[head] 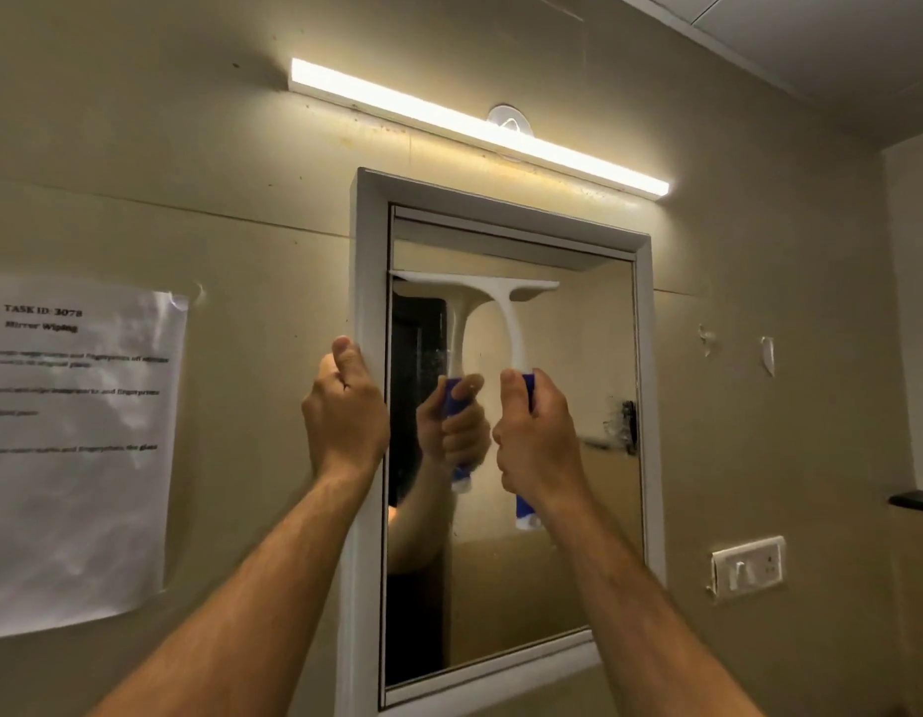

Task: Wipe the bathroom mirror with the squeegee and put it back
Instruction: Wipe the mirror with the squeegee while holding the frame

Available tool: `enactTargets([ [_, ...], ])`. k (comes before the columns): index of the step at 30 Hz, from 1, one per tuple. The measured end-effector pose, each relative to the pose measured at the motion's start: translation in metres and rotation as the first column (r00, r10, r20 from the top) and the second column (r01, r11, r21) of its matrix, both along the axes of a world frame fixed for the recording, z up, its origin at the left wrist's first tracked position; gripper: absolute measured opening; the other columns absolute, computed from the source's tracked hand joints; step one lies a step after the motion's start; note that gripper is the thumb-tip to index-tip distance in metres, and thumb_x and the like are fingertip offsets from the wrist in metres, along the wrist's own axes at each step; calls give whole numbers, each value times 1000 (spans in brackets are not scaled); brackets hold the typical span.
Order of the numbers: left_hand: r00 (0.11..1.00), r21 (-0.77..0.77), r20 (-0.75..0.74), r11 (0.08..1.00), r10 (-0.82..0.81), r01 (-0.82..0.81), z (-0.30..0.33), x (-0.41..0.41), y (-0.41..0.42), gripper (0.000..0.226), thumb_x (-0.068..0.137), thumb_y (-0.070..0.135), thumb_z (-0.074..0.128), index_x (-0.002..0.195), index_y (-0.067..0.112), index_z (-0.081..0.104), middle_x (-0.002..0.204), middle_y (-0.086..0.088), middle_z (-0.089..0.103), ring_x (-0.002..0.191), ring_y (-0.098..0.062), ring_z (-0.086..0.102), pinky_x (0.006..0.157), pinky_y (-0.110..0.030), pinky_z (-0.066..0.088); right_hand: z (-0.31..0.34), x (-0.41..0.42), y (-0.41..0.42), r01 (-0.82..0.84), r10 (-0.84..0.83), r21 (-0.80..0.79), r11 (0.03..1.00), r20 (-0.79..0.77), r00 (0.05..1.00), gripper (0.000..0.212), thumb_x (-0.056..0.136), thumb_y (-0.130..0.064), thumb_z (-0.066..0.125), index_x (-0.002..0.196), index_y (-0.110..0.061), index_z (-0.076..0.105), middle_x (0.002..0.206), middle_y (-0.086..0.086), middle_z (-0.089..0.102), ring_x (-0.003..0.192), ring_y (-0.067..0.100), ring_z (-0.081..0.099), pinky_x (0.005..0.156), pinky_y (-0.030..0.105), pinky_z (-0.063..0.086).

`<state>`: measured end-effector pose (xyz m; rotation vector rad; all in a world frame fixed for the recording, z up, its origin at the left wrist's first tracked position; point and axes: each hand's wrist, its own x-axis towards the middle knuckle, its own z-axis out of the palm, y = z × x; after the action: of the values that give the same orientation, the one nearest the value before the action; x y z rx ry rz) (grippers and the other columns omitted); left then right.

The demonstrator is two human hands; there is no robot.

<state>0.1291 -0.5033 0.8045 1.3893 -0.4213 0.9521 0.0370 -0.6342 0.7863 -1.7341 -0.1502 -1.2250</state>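
The bathroom mirror (578, 509) hangs on the wall in a white frame (369, 251). A squeegee (506, 313) with a white T-shaped head and a blue handle lies against the upper part of the glass, its blade level near the top. My right hand (534, 437) grips the blue handle, fingers curled round it. My left hand (345, 411) holds the frame's left edge, thumb up on its front and fingers curled behind it. The glass reflects the squeegee and the hand.
A lit tube light (475, 124) runs above the mirror. A printed task sheet (71, 458) is taped to the wall at left. A switch plate (748, 566) and a dark shelf edge (914, 500) sit at right. A smudge (612, 426) marks the glass near its right edge.
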Motion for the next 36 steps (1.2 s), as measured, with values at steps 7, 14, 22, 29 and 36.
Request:
enactTargets([
  [7, 992, 21, -127, 1000, 14, -11, -13, 2, 0, 75, 91, 68, 5, 87, 16, 59, 69, 0, 56, 60, -10, 52, 48, -22, 28, -90, 7, 6, 72, -72, -8, 997, 6, 997, 24, 97, -51, 39, 95, -32, 53, 74, -9, 55, 63, -9, 57, 53, 7, 45],
  [14, 995, 21, -83, 999, 51, -49, -16, 0, 0, 56, 95, 62, 7, 90, 25, 49, 67, 14, 45, 60, 2, 40, 49, -17, 24, -17, 2, -3, 0, 0, -18, 1000, 3, 1000, 20, 99, -49, 38, 85, -41, 50, 68, -11, 54, 51, 0, 52, 50, 14, 40],
  [22, 996, 42, -76, 998, 43, -40, -17, -6, 1, 46, 99, 56, 11, 72, 34, 41, 63, 15, 43, 54, 4, 39, 47, -13, 23, -111, 1, 9, 49, -47, 27, 998, -44, 998, 42, 87, -64, 33, 102, -31, 54, 77, -7, 57, 64, 0, 57, 54, 13, 46],
  [29, 994, 33, -77, 997, 71, -69, -18, -3, 0, 46, 100, 53, 10, 86, 26, 45, 64, 18, 37, 56, 5, 34, 50, -13, 21, -53, -2, -5, 28, -29, -29, 999, -27, 999, 20, 99, -47, 39, 92, -34, 52, 71, -10, 55, 55, -3, 56, 49, 10, 42],
  [36, 995, 45, -73, 997, 70, -67, -17, -4, 0, 48, 101, 51, 11, 76, 25, 42, 63, 15, 37, 56, 4, 33, 49, -10, 21, -101, 1, -22, 62, -61, 24, 998, -52, 997, 40, 98, -49, 39, 113, -16, 55, 83, -5, 54, 67, 5, 51, 54, 14, 41],
])
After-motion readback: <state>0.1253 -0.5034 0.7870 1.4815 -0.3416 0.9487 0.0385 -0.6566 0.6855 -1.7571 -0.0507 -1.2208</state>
